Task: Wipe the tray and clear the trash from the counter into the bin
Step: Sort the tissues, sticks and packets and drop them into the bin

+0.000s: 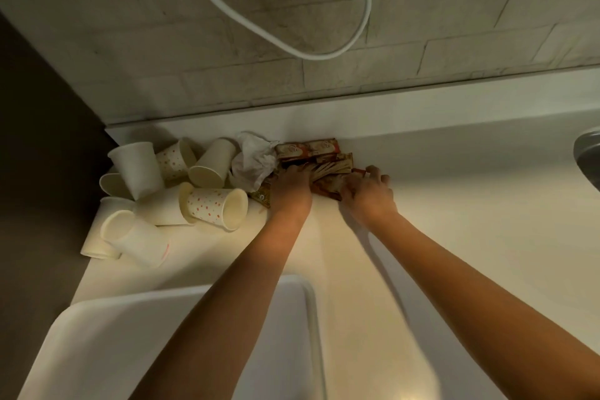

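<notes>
A pale cream desk (454, 204) carries a white rectangular plastic tray (113, 351) at its near edge. Toppled white and dotted paper cups (181, 191) crowd the far left corner. Both hands, left hand (290, 187) and right hand (370, 193), curl round brown snack wrappers (321, 153) beside a crumpled white tissue (253, 161) by the far edge.

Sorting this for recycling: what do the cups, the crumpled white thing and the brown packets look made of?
Cups: likely matte paper, rolled rims. Crumpled white thing: probably tissue, softly creased. Brown packets: seemingly printed film or coated paper, faint sheen; unclear which.
</notes>
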{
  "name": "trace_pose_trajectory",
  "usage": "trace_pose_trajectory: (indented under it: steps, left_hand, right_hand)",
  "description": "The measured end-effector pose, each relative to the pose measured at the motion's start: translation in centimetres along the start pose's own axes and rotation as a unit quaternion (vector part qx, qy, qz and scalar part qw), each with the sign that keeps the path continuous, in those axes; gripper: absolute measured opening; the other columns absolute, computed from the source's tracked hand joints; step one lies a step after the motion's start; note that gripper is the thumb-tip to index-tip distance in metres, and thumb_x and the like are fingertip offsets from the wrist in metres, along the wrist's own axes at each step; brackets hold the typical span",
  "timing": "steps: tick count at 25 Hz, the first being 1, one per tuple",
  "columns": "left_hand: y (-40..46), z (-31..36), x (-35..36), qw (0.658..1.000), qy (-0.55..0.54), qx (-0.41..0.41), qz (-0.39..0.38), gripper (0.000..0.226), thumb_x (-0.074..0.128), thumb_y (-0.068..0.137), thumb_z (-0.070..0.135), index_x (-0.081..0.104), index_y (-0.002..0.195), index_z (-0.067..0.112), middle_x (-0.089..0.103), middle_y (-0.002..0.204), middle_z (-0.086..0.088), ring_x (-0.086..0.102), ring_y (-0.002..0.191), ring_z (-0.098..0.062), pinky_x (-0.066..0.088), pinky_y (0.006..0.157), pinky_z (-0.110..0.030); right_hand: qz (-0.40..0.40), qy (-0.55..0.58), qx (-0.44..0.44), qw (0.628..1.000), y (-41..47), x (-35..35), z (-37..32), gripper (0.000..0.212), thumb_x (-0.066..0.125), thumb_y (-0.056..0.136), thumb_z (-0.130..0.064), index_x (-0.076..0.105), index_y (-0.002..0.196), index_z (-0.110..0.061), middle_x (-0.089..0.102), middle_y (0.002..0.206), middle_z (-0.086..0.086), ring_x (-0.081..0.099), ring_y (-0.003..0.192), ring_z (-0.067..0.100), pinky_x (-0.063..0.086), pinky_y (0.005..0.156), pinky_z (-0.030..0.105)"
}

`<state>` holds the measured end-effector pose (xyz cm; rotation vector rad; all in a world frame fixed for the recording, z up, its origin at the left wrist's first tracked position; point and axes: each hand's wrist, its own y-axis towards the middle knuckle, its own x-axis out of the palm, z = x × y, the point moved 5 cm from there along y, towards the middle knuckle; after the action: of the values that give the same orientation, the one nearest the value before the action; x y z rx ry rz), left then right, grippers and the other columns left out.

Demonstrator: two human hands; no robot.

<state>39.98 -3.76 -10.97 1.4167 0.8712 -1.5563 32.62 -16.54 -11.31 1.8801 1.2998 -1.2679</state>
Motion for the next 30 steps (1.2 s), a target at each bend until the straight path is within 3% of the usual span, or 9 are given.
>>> trace_pose_trajectory:
  steps: [5,11,15,19,21,23,26,28,30]
  left_hand:
    - [-0.1,0.1,0.2,0.999,0.035,0.008,0.011,0.040,0.037,0.096,0.011,0.045,0.134,0.014,0.051,0.128,-0.010,0.049,0.117,-0.029,0.038,0.096,-0.037]
    - [-0.6,-0.7,0.3,0.998,0.058,-0.017,-0.001,0.032,0.037,0.100,0.023,0.046,0.125,0.005,0.047,0.127,-0.014,0.048,0.116,-0.032,0.036,0.101,-0.043]
    - [-0.8,-0.7,-1.1,0.998,-0.053,-0.020,0.003,0.029,0.040,0.099,0.029,0.049,0.116,0.006,0.060,0.115,-0.013,0.058,0.106,-0.030,0.043,0.084,-0.037]
    - [-2.8,-0.3,-3.1,0.977,-0.208,-0.041,0.005,0.025,0.038,0.099,0.021,0.052,0.112,0.005,0.062,0.107,-0.015,0.060,0.098,-0.032,0.038,0.070,-0.032]
    - [-4.0,0.1,-3.4,0.950,-0.306,-0.062,-0.003,0.023,0.038,0.098,0.018,0.055,0.109,0.007,0.062,0.106,-0.016,0.059,0.097,-0.033,0.044,0.073,-0.035]
    - [-5.7,1.2,-3.3,0.893,-0.436,-0.101,-0.042,0.021,0.038,0.097,0.014,0.058,0.102,0.011,0.061,0.101,-0.017,0.059,0.088,-0.035,0.049,0.074,-0.040]
    - [-9.2,3.6,-3.7,0.808,-0.555,-0.143,-0.135,0.021,0.034,0.098,0.010,0.054,0.092,0.016,0.049,0.071,-0.003,0.042,0.042,-0.009,0.032,0.039,-0.020]
    - [-12.0,4.7,-4.6,0.785,-0.582,-0.138,-0.163,0.023,0.033,0.099,0.011,0.054,0.091,0.016,0.045,0.068,0.001,0.032,0.042,-0.005,0.023,0.040,-0.019]
    - [-14.4,5.3,-5.3,0.788,-0.578,-0.119,-0.172,0.023,0.033,0.098,0.010,0.055,0.099,0.014,0.046,0.071,0.000,0.034,0.048,-0.009,0.025,0.044,-0.021]
  right_hand:
    - [0.017,0.003,0.065,0.998,1.3,-0.1,0.3,0.038,0.052,0.089,-0.028,0.048,0.122,-0.009,0.044,0.127,0.013,0.040,0.116,0.035,0.039,0.090,0.042]
    - [-0.050,0.038,0.129,0.990,2.4,-0.1,0.5,0.058,0.067,0.078,-0.028,0.043,0.129,-0.015,0.049,0.125,0.010,0.042,0.119,0.031,0.038,0.095,0.038]
    - [0.015,0.141,0.105,0.984,0.9,-0.5,1.2,0.035,0.057,0.085,-0.015,0.047,0.117,-0.007,0.059,0.115,0.015,0.055,0.101,0.031,0.048,0.080,0.037]
    - [0.062,0.272,0.104,0.954,-1.6,-2.0,2.1,0.026,0.044,0.091,-0.005,0.049,0.116,0.000,0.060,0.111,0.018,0.052,0.085,0.022,0.044,0.067,0.030]
    - [0.057,0.314,0.124,0.940,-2.7,-2.5,2.8,0.023,0.045,0.092,-0.005,0.050,0.114,-0.003,0.059,0.112,0.016,0.053,0.088,0.023,0.049,0.066,0.032]
    - [0.047,0.351,0.140,0.925,-4.5,-3.1,3.5,0.016,0.047,0.092,-0.005,0.049,0.108,-0.007,0.056,0.110,0.013,0.055,0.088,0.025,0.053,0.061,0.033]
    - [0.057,0.375,0.141,0.915,-8.0,-4.6,4.3,0.013,0.050,0.093,-0.006,0.045,0.103,-0.012,0.052,0.105,0.007,0.057,0.084,0.026,0.052,0.047,0.024]
    - [0.081,0.379,0.138,0.912,-10.8,-5.8,4.9,0.019,0.052,0.092,-0.007,0.046,0.109,-0.012,0.050,0.106,0.006,0.056,0.086,0.026,0.049,0.042,0.018]
    - [0.103,0.382,0.140,0.908,-13.5,-6.8,5.8,0.024,0.055,0.091,-0.009,0.047,0.113,-0.011,0.051,0.108,0.007,0.057,0.088,0.028,0.047,0.038,0.013]
